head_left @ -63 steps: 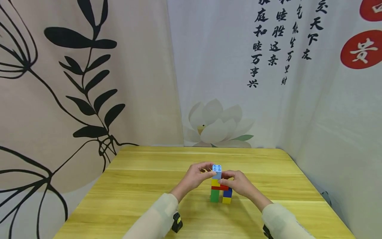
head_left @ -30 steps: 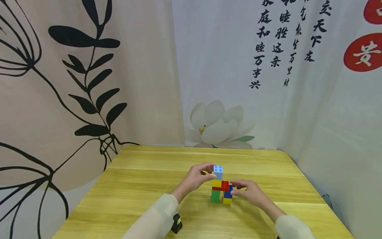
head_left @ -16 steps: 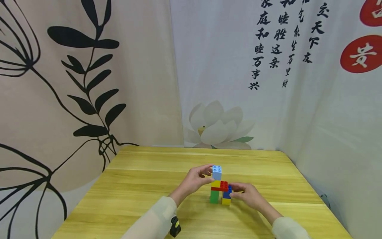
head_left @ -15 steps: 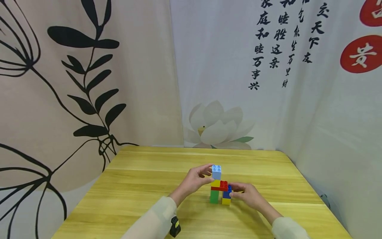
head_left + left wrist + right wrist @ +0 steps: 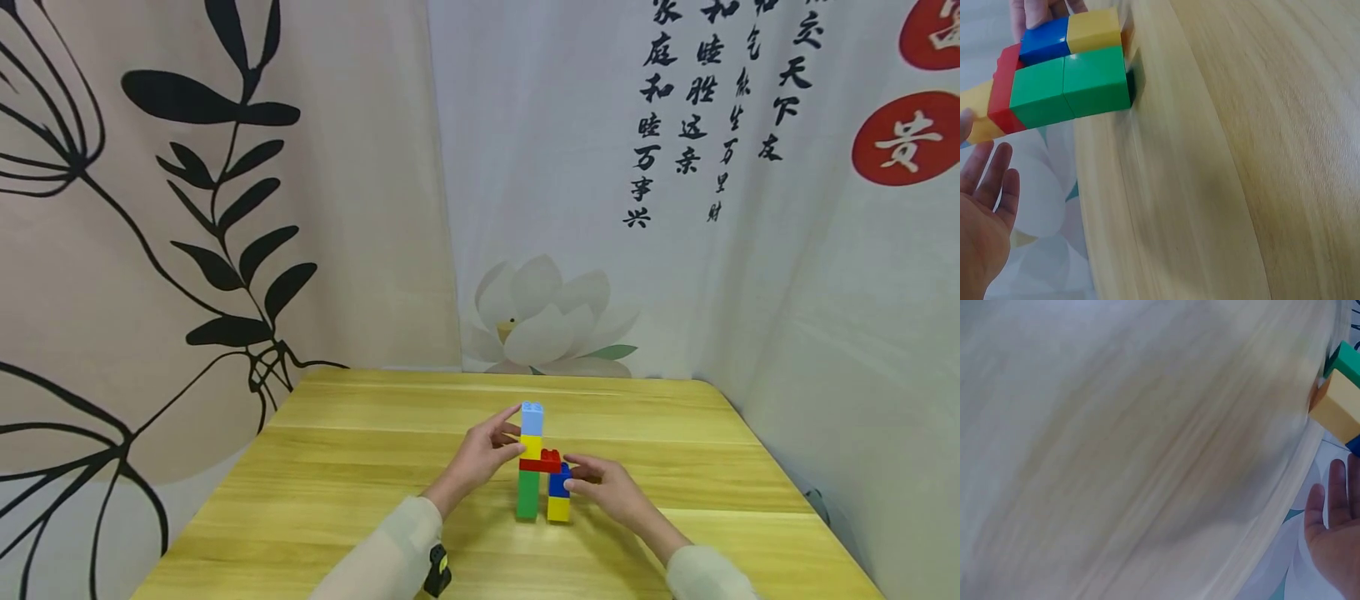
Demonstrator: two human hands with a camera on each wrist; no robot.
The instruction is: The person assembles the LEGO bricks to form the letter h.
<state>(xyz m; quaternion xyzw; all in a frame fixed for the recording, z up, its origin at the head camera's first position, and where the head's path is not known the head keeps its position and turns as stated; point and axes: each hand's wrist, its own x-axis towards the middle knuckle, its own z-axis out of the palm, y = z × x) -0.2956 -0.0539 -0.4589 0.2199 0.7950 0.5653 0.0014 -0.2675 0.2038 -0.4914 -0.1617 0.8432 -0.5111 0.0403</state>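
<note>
A structure of toy building bricks stands on two legs: stacked green bricks (image 5: 528, 496) at left, a yellow brick (image 5: 558, 509) under a blue brick (image 5: 557, 483) at right. A red brick (image 5: 531, 466) spans both. Above its left end sit another yellow brick (image 5: 531, 450) and a light blue brick (image 5: 532, 422). My left hand (image 5: 478, 457) pinches the upper yellow and light blue part from the left. With thumb in front and fingers behind, my right hand (image 5: 611, 493) pinches the blue brick; its fingertips (image 5: 1036, 14) also show there in the left wrist view.
The wooden table (image 5: 360, 467) has its far edge close to a printed curtain (image 5: 360, 208) with plants, a lotus and writing. A black device (image 5: 438, 572) is strapped at my left wrist.
My right hand has dropped from the upper bricks to the blue brick. The structure has shifted slightly left and towards me, now showing more of its front; both hands moved with it.
</note>
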